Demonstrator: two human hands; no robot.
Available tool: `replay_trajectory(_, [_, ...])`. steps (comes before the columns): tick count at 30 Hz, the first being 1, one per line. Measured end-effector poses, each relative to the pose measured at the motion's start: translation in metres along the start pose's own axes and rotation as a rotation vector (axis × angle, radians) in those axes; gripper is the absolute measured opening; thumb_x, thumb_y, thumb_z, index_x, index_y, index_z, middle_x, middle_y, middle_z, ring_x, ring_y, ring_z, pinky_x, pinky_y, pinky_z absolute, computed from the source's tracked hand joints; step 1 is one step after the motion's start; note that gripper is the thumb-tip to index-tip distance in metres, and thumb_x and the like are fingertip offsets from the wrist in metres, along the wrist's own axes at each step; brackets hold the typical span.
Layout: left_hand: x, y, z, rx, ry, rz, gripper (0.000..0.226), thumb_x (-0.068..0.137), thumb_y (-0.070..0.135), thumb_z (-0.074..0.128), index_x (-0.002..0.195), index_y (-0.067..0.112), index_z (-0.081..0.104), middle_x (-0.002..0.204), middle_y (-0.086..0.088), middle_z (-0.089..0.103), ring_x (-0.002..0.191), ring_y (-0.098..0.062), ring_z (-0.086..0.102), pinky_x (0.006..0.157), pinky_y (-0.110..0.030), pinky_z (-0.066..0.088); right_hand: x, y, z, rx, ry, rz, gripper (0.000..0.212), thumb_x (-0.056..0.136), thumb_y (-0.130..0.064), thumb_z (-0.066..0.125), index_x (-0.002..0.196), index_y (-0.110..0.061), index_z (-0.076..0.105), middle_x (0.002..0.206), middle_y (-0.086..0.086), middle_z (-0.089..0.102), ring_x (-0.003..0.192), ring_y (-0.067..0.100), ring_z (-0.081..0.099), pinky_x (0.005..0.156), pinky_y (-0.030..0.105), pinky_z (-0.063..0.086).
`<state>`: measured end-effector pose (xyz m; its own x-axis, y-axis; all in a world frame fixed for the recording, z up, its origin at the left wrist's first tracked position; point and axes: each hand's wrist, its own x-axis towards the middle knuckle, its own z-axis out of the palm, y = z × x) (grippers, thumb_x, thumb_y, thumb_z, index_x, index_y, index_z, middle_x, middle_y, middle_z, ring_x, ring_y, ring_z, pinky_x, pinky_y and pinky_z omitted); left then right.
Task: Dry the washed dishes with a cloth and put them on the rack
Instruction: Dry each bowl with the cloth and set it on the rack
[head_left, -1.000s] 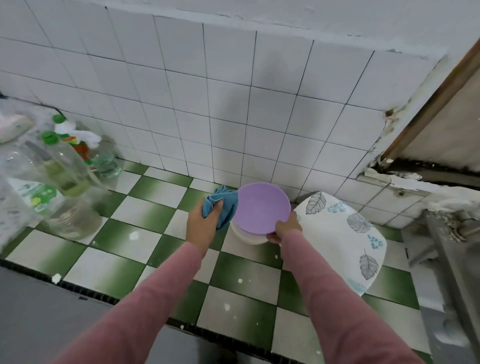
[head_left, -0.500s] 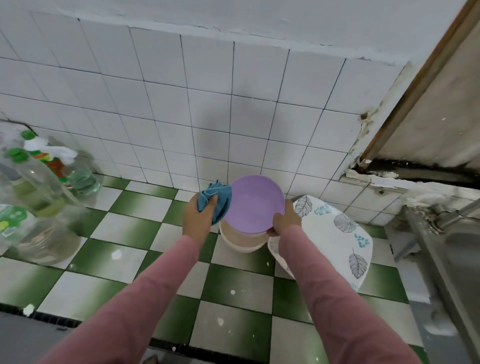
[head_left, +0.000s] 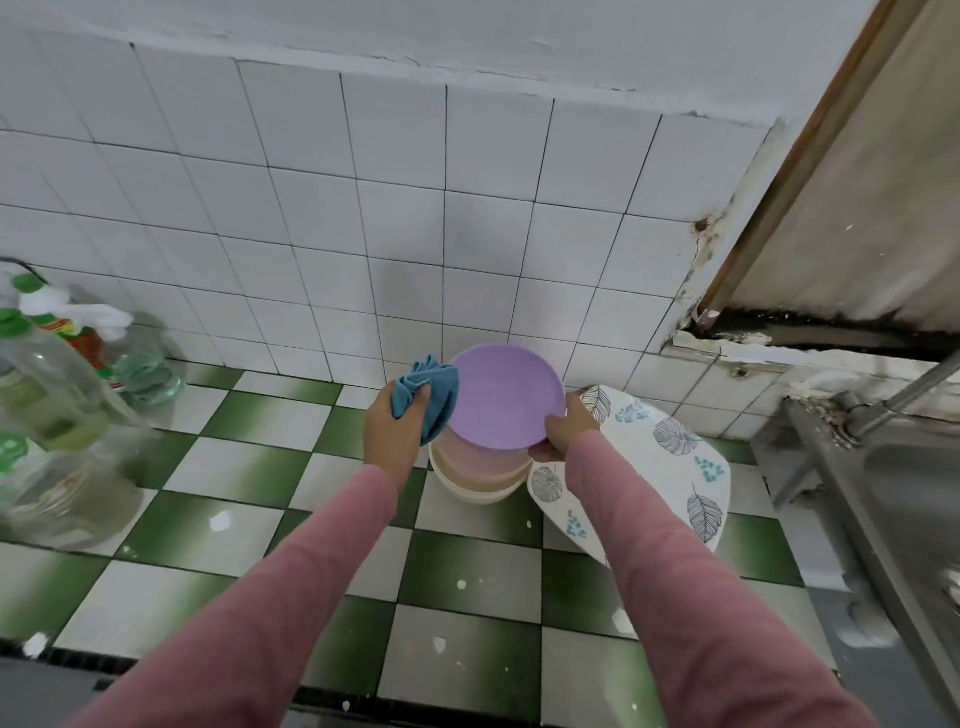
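Far left: clear plastic bottles (head_left: 49, 379) with green caps and a glass jar (head_left: 148, 371) stand on the green-and-white tiled counter (head_left: 249, 467), well apart from the work.

Left hand (head_left: 392, 434): fingers curled round a bunched blue cloth (head_left: 431, 397). The cloth touches the left rim of the purple plate (head_left: 506, 397).

The purple plate is held off the counter near the far wall, tilted with its face toward the camera, right above a stack of pale bowls (head_left: 475, 478).

Right hand (head_left: 566, 428): pinches the plate's right near rim, thumb on the face. The fingers behind are hidden.

Just right of the bowls is a leaf-print plate (head_left: 670, 462), partly under the right sleeve. Can't tell if it lies flat or leans. Far right is the steel sink (head_left: 914, 499). No rack in view.

Handling, my read:
- The plate looks like plastic or melamine, so it should be light and stiff and is unlikely to chip.
- It has just been washed, so it is probably slick.
- A rim pinch with the thumb opposite the fingers is the sensible hold. Bare fingers on a wet flat face may slide.
- The cloth side gives better friction, so the plate can be turned inside the cloth while the rim hold shifts.
- The bowls are deeper and should be taken by the wall or rim, one at a time.
- The leaf-print plate is wider and likely wants both hands.
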<state>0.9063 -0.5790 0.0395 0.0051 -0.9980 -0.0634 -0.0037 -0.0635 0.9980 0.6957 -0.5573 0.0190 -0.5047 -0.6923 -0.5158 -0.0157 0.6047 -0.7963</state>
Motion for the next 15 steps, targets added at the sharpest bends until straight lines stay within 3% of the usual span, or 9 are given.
replay_trajectory(4, [0.000, 0.000, -0.005, -0.008, 0.011, 0.014, 0.009, 0.097, 0.029, 0.059, 0.106, 0.029, 0.058, 0.098, 0.017, 0.060, 0.092, 0.000, 0.056, 0.077, -0.022, 0.049, 0.004, -0.002, 0.004, 0.077, -0.035, 0.023, 0.053, 0.088, 0.007, 0.023, 0.130, -0.019, 0.044, 0.117, 0.018, 0.058, 0.052, 0.028, 0.056, 0.051, 0.034, 0.054])
replay_trajectory(11, [-0.001, 0.000, -0.008, 0.008, 0.015, 0.011, 0.014, 0.098, 0.030, 0.058, 0.111, 0.024, 0.057, 0.099, 0.017, 0.059, 0.092, 0.001, 0.055, 0.073, -0.020, 0.047, -0.004, -0.008, -0.003, 0.038, 0.006, -0.052, 0.044, 0.088, 0.005, 0.025, 0.120, -0.019, 0.044, 0.118, 0.020, 0.059, 0.056, 0.031, 0.061, 0.068, 0.049, 0.062])
replay_trajectory(13, [-0.002, -0.001, -0.007, 0.012, 0.016, 0.011, 0.015, 0.098, 0.029, 0.058, 0.112, 0.023, 0.057, 0.098, 0.016, 0.059, 0.091, 0.001, 0.055, 0.071, -0.017, 0.046, -0.009, -0.009, -0.008, 0.009, 0.046, -0.098, 0.041, 0.087, 0.003, 0.026, 0.116, -0.020, 0.042, 0.118, 0.022, 0.061, 0.049, 0.028, 0.060, 0.055, 0.039, 0.061])
replay_trajectory(15, [-0.002, -0.002, -0.006, 0.013, 0.015, 0.005, 0.014, 0.098, 0.029, 0.059, 0.111, 0.023, 0.058, 0.098, 0.015, 0.060, 0.091, 0.001, 0.055, 0.072, -0.018, 0.047, -0.015, -0.011, -0.012, -0.041, 0.083, -0.138, 0.038, 0.088, 0.001, 0.028, 0.116, -0.022, 0.039, 0.115, 0.021, 0.062, 0.044, 0.024, 0.058, 0.039, 0.025, 0.051])
